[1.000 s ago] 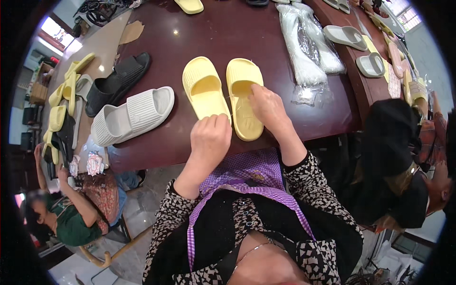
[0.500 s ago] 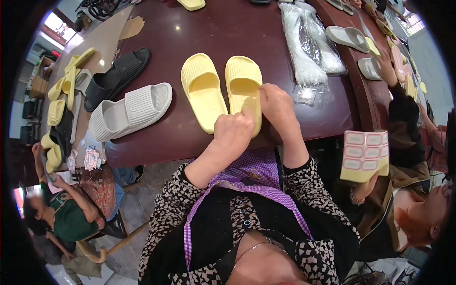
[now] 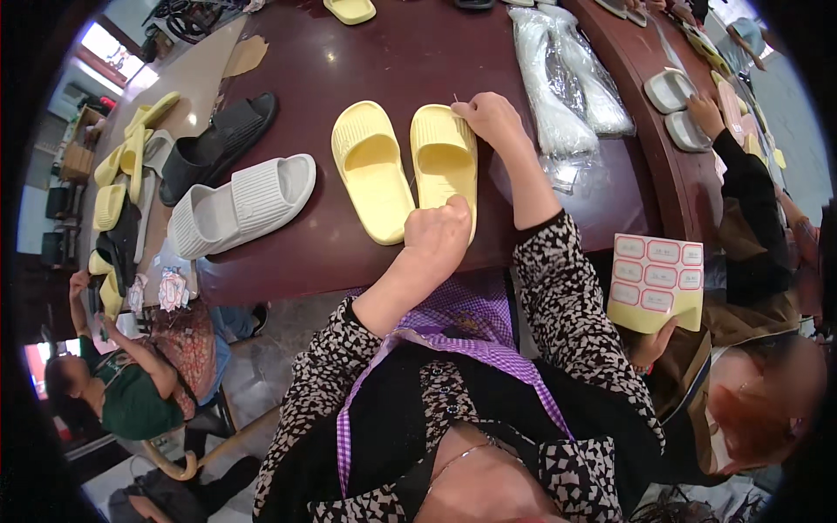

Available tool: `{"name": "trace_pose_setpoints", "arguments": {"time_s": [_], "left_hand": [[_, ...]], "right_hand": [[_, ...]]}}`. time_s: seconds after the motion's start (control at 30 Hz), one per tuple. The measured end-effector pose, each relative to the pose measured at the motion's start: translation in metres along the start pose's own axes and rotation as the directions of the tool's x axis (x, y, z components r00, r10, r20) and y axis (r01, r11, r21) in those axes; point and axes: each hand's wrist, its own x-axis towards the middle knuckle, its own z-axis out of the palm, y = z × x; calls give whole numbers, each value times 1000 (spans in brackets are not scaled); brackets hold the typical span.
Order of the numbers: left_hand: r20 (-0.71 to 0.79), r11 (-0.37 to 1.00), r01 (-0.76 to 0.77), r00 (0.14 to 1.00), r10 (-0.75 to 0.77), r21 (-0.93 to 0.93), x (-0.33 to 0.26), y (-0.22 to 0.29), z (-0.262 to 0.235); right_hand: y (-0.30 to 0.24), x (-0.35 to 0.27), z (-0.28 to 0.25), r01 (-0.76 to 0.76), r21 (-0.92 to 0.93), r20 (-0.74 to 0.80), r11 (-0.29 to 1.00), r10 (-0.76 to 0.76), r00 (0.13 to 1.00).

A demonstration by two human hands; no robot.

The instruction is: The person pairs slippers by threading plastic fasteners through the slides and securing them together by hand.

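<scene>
Your pale yellow slide sandals lie side by side on dark tabletop, footbeds up, ribbed straps pointing away from you. Right-hand sandal point(image 3: 443, 161): your fingers at its strap edge and heel. Left-hand sandal point(image 3: 373, 170): just beside it, angled slightly, untouched.

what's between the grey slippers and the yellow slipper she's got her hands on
The other yellow slipper of the pair lies between the grey slippers and the held yellow slipper, with bare dark table either side, in the head view.

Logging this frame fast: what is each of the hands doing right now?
Left hand: closed, gripping the heel end of the right-side yellow slipper.
Right hand: fingers pinched at the toe end of the same slipper; what it pinches cannot be told.
</scene>
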Motion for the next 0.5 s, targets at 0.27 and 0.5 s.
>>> {"name": "trace_pose_setpoints", "arguments": {"time_s": [0.27,0.5], "left_hand": [[-17,1000,22,1000,-22,6,-21,-9,-15],[-64,993,78,994,-84,-83,-47,-30,-27]], "right_hand": [[8,11,28,112,67,-72,991,-107,992],[-3,-1,29,127,85,-158,988,-113,981]]}}
